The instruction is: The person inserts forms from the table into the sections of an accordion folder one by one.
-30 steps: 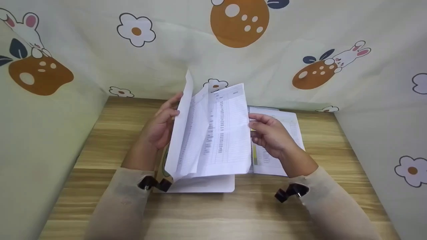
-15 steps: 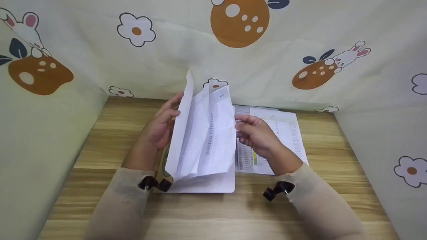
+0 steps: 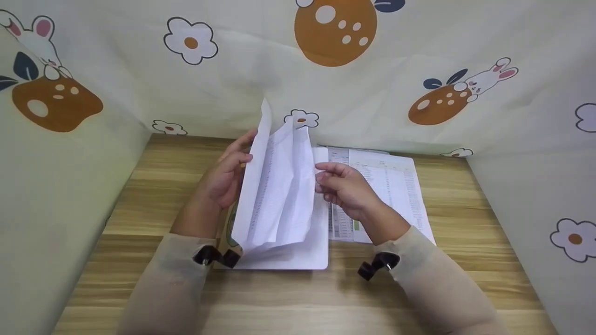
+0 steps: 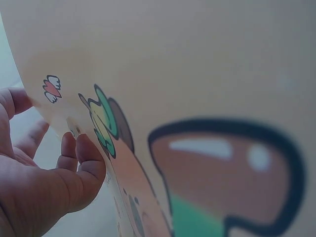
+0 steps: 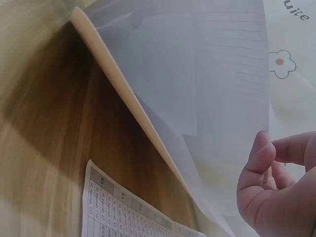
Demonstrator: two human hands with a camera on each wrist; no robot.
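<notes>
In the head view, my left hand (image 3: 226, 174) holds up the raised cover of a white-lined folder (image 3: 319, 253). The left wrist view shows cartoon drawings on the outside of this cover (image 4: 212, 89), with the fingers at its edge. Creased printed sheets (image 3: 279, 186) stand fanned inside the folder. Between thumb and index finger, my right hand (image 3: 344, 188) pinches the free edge of a sheet (image 5: 232, 98), clearest in the right wrist view. Most print on that sheet faces away from the head camera.
Printed papers (image 3: 396, 186) lie on the wooden table (image 3: 344, 302) to the right, partly under my right hand and forearm. Patterned cloth (image 3: 242, 70) encloses the table at the back and both sides. Each sleeve carries a small black mount.
My right hand has moved left with the pinched sheet, turning its printed face away. More of the folder's white panel and the papers at the right now show. The left hand stays put.
</notes>
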